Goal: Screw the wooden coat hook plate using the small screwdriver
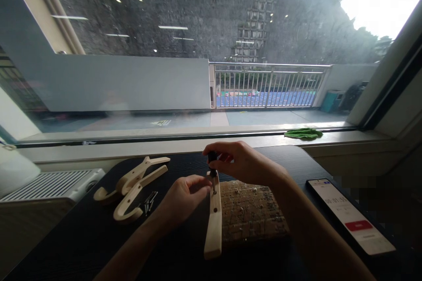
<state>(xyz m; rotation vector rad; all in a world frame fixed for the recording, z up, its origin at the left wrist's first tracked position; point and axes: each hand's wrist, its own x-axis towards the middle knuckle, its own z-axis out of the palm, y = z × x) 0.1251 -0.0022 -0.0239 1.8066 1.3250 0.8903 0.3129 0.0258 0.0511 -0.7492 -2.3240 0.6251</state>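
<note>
My right hand [239, 162] grips the black handle of a screwdriver [212, 161] from above. Its metal shaft points down at the upper hole of a pale wooden hook [214, 228], where a screw, if there is one, is too small to make out. My left hand [184, 195] has thumb and forefinger closed at the left edge of that hook, close beside the shaft. A second dark hole shows lower on the wood. The hook lies against the left side of a brown, pitted board [252, 210], which my right forearm partly covers.
More wooden hooks [135, 195] and several screws [150, 203] lie at the left of the black table [99, 237]. A phone [352, 215] with a running timer is on the right. Behind are a green cloth [303, 133] on the windowsill and a white radiator [56, 184].
</note>
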